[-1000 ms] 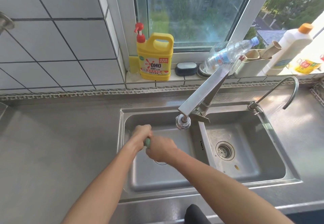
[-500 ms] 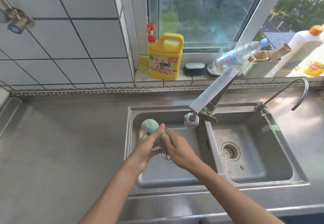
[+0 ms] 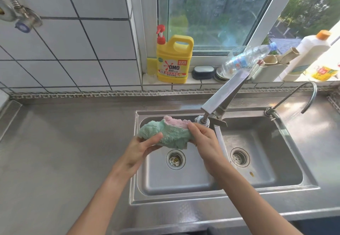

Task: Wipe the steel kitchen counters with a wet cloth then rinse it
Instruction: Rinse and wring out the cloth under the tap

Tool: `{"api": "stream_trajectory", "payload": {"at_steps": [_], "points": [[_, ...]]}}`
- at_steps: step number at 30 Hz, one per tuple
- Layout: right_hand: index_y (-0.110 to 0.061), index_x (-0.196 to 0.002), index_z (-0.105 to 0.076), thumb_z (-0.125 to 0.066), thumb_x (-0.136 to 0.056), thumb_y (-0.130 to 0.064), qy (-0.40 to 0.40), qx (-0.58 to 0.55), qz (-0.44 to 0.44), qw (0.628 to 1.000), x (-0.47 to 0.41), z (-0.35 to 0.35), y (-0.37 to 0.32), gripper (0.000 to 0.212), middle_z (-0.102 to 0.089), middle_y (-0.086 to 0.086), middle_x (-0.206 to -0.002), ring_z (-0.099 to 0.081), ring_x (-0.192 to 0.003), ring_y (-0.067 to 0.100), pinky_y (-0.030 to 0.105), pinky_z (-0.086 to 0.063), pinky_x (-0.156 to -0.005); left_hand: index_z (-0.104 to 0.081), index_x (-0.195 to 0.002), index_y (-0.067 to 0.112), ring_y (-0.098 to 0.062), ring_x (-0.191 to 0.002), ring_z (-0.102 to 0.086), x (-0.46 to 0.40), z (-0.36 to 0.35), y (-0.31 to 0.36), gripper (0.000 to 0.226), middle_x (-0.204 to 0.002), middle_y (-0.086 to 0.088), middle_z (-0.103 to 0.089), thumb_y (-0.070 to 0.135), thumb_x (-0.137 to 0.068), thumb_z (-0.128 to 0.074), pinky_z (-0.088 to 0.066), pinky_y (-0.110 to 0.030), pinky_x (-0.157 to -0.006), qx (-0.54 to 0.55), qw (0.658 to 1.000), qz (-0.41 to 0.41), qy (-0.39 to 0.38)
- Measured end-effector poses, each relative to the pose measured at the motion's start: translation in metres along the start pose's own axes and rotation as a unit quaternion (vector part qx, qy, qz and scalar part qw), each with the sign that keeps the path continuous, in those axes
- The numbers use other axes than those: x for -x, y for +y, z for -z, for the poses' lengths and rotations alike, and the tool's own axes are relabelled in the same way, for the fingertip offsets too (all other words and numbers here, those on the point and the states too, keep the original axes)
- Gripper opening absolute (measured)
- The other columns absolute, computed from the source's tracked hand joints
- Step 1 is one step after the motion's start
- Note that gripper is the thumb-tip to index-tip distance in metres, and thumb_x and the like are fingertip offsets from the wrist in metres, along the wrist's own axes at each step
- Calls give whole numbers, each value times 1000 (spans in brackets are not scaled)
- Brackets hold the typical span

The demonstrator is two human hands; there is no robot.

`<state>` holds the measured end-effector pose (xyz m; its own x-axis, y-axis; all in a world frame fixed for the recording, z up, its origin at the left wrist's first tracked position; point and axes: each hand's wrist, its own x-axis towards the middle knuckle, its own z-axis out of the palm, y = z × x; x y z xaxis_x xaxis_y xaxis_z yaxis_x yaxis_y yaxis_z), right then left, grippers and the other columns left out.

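Keep your 2 hands over the left basin of the sink (image 3: 139,188): a wet cloth carried past its rim will likely drip onto the steel counter (image 3: 64,152). A slack pinch could drop it over the drain (image 3: 175,159).

Your left hand (image 3: 139,147) cups the cloth (image 3: 169,133) from below, thumb closed over its green end. Your right hand (image 3: 203,139) pinches the other end with curled fingers. The cloth hangs between them, partly spread, just below and left of the faucet (image 3: 220,96) spout. No running water is visible.
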<state>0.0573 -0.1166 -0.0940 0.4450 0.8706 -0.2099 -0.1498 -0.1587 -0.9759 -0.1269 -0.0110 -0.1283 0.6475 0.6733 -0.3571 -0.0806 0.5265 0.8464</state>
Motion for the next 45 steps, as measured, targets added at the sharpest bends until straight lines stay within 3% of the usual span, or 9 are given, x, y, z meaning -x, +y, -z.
{"api": "stream_trajectory", "payload": {"at_steps": [3, 6, 12, 16, 20, 27, 30, 38, 45], "points": [[-15, -101, -80, -53, -107, -24, -8, -41, -3, 999, -1, 0, -2, 30, -75, 2, -84, -67, -77, 11, 20, -54, -71, -77, -122, 14, -28, -123, -70, 3, 2, 2, 59, -132, -16, -73, 35, -69, -95, -54, -37, -109, 22, 999, -28, -18], [-13, -99, -81, -58, -103, -29, -38, -61, -40, 997, -1, -2, -7, 28, -75, 6, -88, -67, -82, 15, 28, -54, -77, -75, -120, 12, -28, -117, -72, 4, 0, 5, 59, -128, -16, -74, 29, -68, -95, -60, -34, -98, 48, 998, -40, -9], [-17, -96, -79, -63, -86, -74, -156, 112, -126, 973, -2, -7, -16, 60, -74, 0, -78, -62, -67, 9, 22, -43, -66, -74, -115, 16, -32, -108, -73, 11, -9, 24, 48, -113, -14, -77, 32, -73, -92, -60, -43, -93, -114, 990, -59, -50], [-11, -97, -77, -76, -89, -47, -121, 52, -108, 985, -2, -3, -14, 37, -74, 1, -85, -64, -74, 14, 26, -48, -70, -75, -121, 25, -25, -110, -73, 20, -13, 31, 59, -119, -10, -77, 55, -72, -91, -59, -34, -93, -127, 987, -36, -88], [-7, -92, -67, -78, -90, -17, -71, -5, -70, 995, -6, 9, -8, 15, -70, 10, -81, -60, -69, 20, 35, -48, -77, -74, -129, 32, -18, -124, -69, 28, -6, 38, 67, -135, -6, -73, 80, -93, -44, -57, -26, -96, -85, 992, 34, -91], [-14, -89, -67, -73, -93, -11, -52, -13, -17, 998, 0, 26, -9, 9, -73, 6, -81, -64, -71, 14, 31, -47, -73, -73, -108, 1, -26, -105, -69, 28, -7, 44, 46, -115, -13, -75, 43, -96, -59, -57, -25, -92, -87, 994, 7, -59], [-14, -91, -68, -73, -93, -10, -56, 7, -12, 998, 1, 29, -9, 7, -75, 3, -81, -65, -72, 12, 32, -48, -76, -64, -99, 8, -20, -93, -65, 27, -17, 55, 24, -98, -10, -69, 29, -90, -71, -55, -20, -83, -128, 988, -16, -80], [-18, -123, -68, -71, -97, -26, -96, 94, -6, 991, 6, 24, -21, 28, -76, -5, -116, -69, -112, 5, 29, -51, -102, -75, -99, 11, -14, -84, -76, 23, -55, 85, 26, -96, -7, -81, 33, -86, -80, -58, -21, -71, -243, 966, -37, -77], [-22, -142, -57, -72, -94, -39, -198, 152, 89, 964, 19, 19, -42, 53, -64, -10, -138, -58, -130, 6, 36, -44, -112, -77, -110, 12, -18, -93, -73, 22, -56, 105, 32, -105, -10, -79, 37, -92, -75, -56, -33, -89, -284, 956, -6, -80]]}}
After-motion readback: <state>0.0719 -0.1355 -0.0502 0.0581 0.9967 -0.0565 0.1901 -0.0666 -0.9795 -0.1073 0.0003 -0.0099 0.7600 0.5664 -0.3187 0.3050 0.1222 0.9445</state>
